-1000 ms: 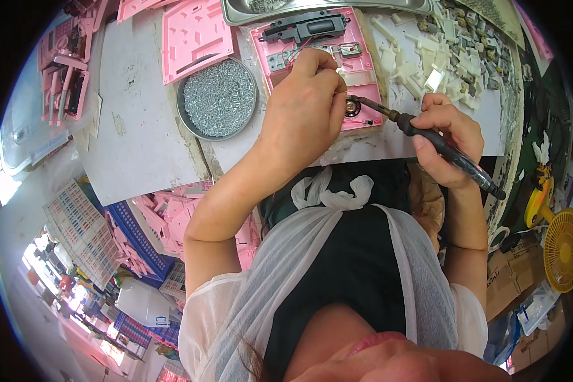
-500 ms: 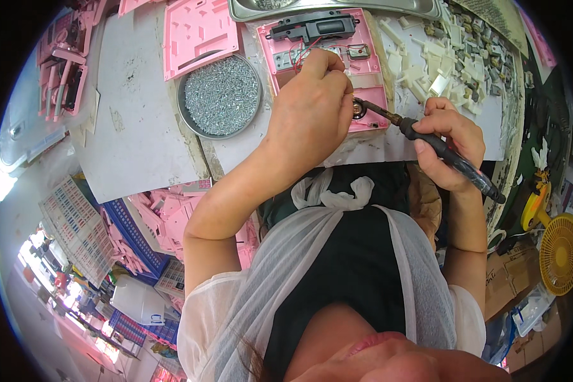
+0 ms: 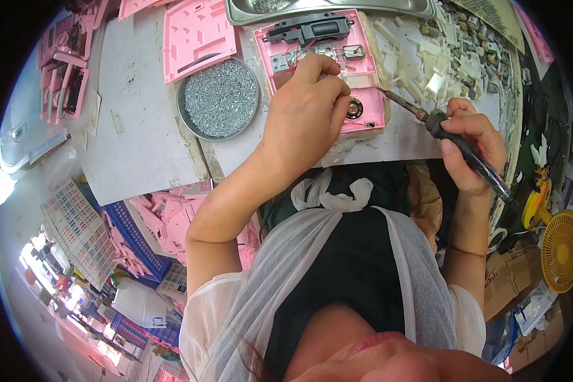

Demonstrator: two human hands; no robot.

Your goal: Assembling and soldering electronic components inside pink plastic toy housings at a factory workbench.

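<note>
A pink plastic housing [image 3: 374, 118] lies on the bench in front of me. It holds a black module [image 3: 311, 28] at its far end, a small board [image 3: 354, 52] with red wires, and a round speaker [image 3: 354, 109] at the near end. My left hand [image 3: 307, 109] is over the housing's left side, fingers pinched beside the speaker; what they grip is hidden. A soldering iron [image 3: 403, 104] with a black handle is in my right hand [image 3: 476, 145]. Its tip points left, at the housing's right edge, apart from the speaker.
Left of the housing stands a round metal dish [image 3: 218, 99] of small metal pins or screws, beside a pink panel [image 3: 199, 35]. A metal tray [image 3: 331, 11] lies beyond. Loose white plastic parts [image 3: 436, 63] are heaped at right. A yellow fan [image 3: 559, 251] is at far right.
My right hand has drawn the soldering iron to the right, its tip leaving the speaker. The housing has shifted slightly left. My left hand stays pinched near the speaker.
</note>
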